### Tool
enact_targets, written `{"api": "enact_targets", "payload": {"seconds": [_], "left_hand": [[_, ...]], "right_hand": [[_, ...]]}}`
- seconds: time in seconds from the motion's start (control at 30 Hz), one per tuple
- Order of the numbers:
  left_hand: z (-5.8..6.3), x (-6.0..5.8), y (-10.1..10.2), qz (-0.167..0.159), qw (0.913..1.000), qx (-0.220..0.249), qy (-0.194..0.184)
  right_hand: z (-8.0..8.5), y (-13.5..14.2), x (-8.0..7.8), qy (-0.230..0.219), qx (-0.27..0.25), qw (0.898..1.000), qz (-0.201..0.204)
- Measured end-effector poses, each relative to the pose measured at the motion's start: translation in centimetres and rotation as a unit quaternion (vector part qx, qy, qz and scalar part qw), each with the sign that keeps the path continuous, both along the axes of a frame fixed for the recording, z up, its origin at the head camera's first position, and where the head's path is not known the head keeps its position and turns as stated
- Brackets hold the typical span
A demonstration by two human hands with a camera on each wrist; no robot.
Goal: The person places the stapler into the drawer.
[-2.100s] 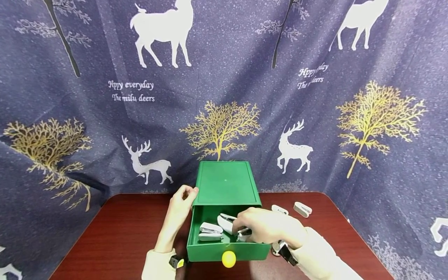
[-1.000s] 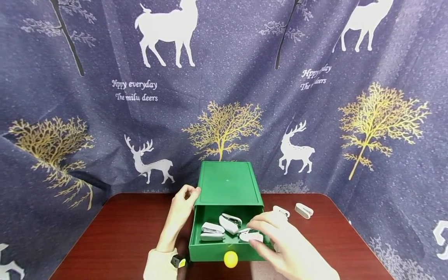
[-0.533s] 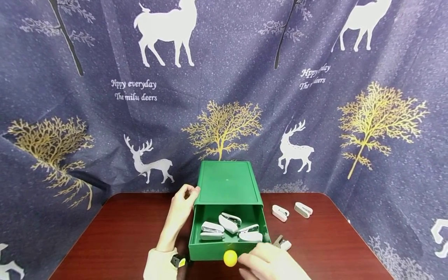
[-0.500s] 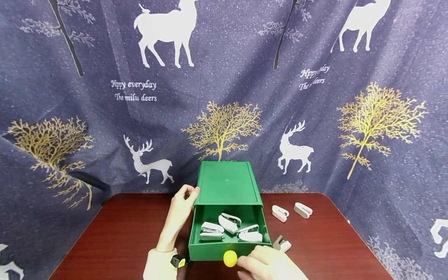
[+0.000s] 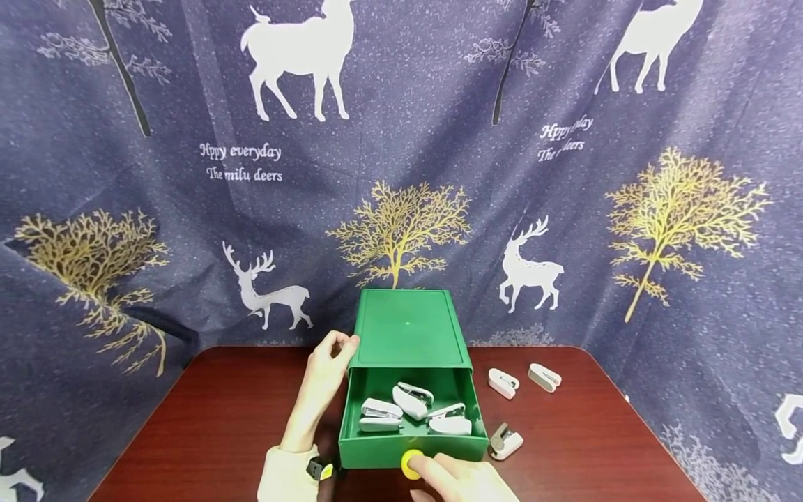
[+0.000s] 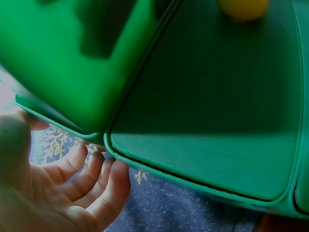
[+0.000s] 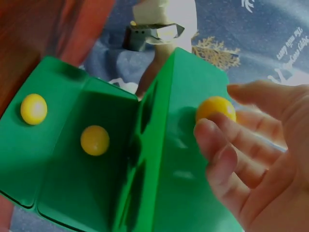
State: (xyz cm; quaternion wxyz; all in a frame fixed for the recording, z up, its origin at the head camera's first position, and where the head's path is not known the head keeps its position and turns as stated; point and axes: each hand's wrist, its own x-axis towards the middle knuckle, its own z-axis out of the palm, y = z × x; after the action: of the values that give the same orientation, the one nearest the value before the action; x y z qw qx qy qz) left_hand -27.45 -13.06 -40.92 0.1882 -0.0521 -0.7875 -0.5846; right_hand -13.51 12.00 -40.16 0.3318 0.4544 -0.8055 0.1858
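Note:
My right hand (image 5: pixel 461 480) is at the yellow knob (image 7: pixel 216 107) on the green drawer's front, its fingertips over the knob and its thumb apart from it. The drawer (image 5: pixel 370 453) is pulled out. In it lie three white mini staplers: one at the left (image 5: pixel 380 415), one in the middle (image 5: pixel 410 402), one at the right (image 5: pixel 449 422). My left hand (image 5: pixel 327 357) touches the left side of the green drawer cabinet (image 5: pixel 408 324). Its bent fingertips (image 6: pixel 118 171) lie along the cabinet's edge in the left wrist view.
Right of the cabinet, three more staplers lie on the red-brown table (image 5: pixel 238 418): a near one (image 5: pixel 505 441), a middle one (image 5: pixel 503 383) and a far one (image 5: pixel 544 377). Lower drawers with yellow knobs (image 7: pixel 95 140) show in the right wrist view. A deer-patterned curtain (image 5: pixel 401 153) hangs behind.
My right hand has let go of the right-hand stapler in the drawer, drawn back out and come down to the yellow knob. My left hand has stayed at the cabinet's side.

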Motion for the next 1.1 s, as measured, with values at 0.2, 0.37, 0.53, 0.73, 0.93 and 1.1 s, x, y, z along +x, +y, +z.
{"api": "enact_targets", "payload": {"seconds": [0.2, 0.37, 0.53, 0.73, 0.93, 1.1], "left_hand": [[0.1, 0.0, 0.0, -0.001, 1.0, 0.001, 0.002], [0.2, 0.0, 0.0, -0.003, 1.0, 0.003, 0.002], [0.2, 0.1, 0.0, -0.004, 1.0, 0.003, 0.003], [0.1, 0.1, -0.1, 0.001, 1.0, 0.003, 0.002], [0.1, -0.1, 0.0, 0.001, 1.0, 0.004, 0.002], [0.2, 0.0, 0.0, 0.002, 1.0, 0.002, 0.003]], "right_hand": [[-0.4, -0.5, 0.0, -0.018, -0.037, 0.998, -0.055], [-0.8, -0.6, -0.3, -0.021, -0.058, 0.996, -0.061], [-0.8, -0.6, -0.5, -0.038, -0.075, 0.996, -0.023], [-0.7, -0.7, -1.1, -0.072, -0.091, 0.993, -0.004], [-0.7, -0.9, -2.1, -0.061, -0.103, 0.993, 0.011], [-0.4, -1.0, -2.7, -0.081, -0.105, 0.991, 0.006]]}}
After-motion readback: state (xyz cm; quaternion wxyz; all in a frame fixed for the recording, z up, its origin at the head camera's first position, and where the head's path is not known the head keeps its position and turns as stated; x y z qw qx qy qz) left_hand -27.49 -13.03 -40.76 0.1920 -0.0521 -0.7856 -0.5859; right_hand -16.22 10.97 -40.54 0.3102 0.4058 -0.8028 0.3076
